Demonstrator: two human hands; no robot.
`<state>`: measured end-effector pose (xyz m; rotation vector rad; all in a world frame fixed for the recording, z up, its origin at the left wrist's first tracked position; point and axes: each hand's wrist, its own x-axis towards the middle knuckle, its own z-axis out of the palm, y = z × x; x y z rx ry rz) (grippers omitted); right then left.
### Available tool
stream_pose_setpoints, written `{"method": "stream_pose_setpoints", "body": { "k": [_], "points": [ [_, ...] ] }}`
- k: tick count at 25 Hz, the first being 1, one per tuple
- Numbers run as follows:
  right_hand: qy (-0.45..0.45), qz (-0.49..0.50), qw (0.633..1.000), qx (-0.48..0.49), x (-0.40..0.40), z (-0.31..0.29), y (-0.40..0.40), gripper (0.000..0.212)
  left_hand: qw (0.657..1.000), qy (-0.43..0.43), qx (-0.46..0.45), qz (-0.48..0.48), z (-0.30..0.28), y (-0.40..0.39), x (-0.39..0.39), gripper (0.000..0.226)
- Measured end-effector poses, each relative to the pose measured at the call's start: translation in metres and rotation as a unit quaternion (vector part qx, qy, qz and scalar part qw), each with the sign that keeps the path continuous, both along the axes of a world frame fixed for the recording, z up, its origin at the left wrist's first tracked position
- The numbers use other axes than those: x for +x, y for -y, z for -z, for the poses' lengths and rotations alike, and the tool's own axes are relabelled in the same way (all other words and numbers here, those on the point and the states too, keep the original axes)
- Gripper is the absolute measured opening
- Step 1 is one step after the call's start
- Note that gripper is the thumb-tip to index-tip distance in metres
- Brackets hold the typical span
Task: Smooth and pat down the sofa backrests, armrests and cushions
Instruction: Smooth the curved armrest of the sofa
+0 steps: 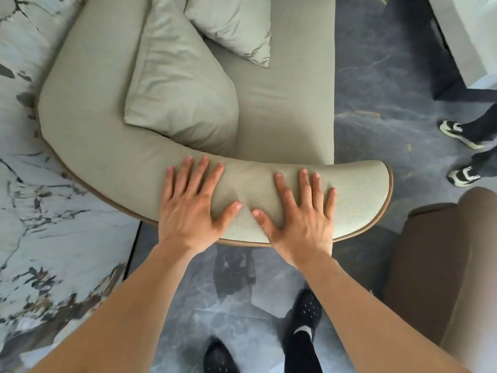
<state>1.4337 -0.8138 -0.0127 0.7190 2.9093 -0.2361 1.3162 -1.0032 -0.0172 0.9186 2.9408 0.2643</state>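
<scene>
A pale green sofa fills the upper middle of the head view, with a curved padded armrest (pixel 355 192) edged in brown piping. My left hand (pixel 191 208) lies flat on the armrest, fingers spread. Beside it my right hand (pixel 301 211) also lies flat with fingers apart, both palms down on the textured fabric. Two loose cushions rest on the seat (pixel 285 119): a large cushion (pixel 177 84) leaning on the backrest (pixel 88 90), and a smaller cushion (pixel 234 25) behind it.
A marble-patterned wall or panel (pixel 40 224) runs along the left. A brown chair (pixel 443 278) stands at the right. Another person's feet in dark and white shoes (pixel 460 135) stand on the grey floor at far right. My own black shoes (pixel 306 310) show below.
</scene>
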Motion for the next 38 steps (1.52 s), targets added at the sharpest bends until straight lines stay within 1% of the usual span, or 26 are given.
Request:
{"method": "stream_pose_setpoints", "body": {
  "k": [4, 10, 15, 21, 38],
  "points": [
    [-0.050, 0.005, 0.998, 0.024, -0.002, 0.007, 0.001, 0.091, 0.999, -0.038, -0.001, -0.003, 0.008, -0.002, -0.002, 0.089],
    [-0.101, 0.000, 0.994, 0.044, -0.010, 0.012, -0.006, 0.087, 0.997, -0.070, 0.021, 0.000, 0.012, -0.009, -0.011, 0.087],
    [-0.111, 0.003, 0.992, 0.058, -0.032, 0.012, -0.020, 0.085, 0.996, -0.080, 0.024, -0.003, 0.012, -0.024, -0.032, 0.086],
    [-0.111, 0.012, 0.992, 0.063, -0.075, 0.014, -0.046, 0.085, 0.996, -0.086, 0.021, -0.006, 0.014, -0.052, -0.075, 0.084],
    [-0.147, 0.035, 0.985, 0.086, -0.214, 0.023, -0.129, 0.084, 0.993, -0.108, 0.054, -0.004, 0.019, -0.139, -0.216, 0.082]
  ]
}}
